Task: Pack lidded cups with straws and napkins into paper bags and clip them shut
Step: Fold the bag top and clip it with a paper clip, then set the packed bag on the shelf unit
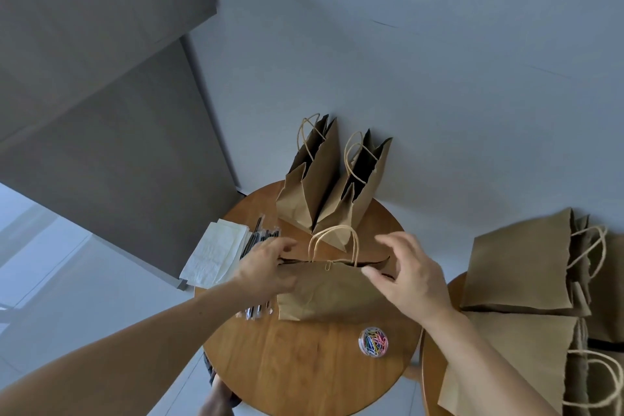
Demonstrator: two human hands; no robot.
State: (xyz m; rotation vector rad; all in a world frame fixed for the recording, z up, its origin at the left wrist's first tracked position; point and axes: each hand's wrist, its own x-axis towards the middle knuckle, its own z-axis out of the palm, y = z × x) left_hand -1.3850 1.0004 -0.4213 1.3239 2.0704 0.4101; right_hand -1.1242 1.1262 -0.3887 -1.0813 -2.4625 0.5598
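White napkins (216,255) and wrapped straws (260,236) lie left of the front paper bag (332,295) on the round table (304,368). The left hand (268,265) grips the bag's left top corner. A paper clip (327,266) pins its nearly closed mouth. Behind it stand two open bags (329,186), contents hidden. The right hand (407,275) has its thumb on the right edge and its fingers arched apart; whether they pinch it cannot be told. Right of it are a tub of coloured clips (373,340) and flat bags (516,267).
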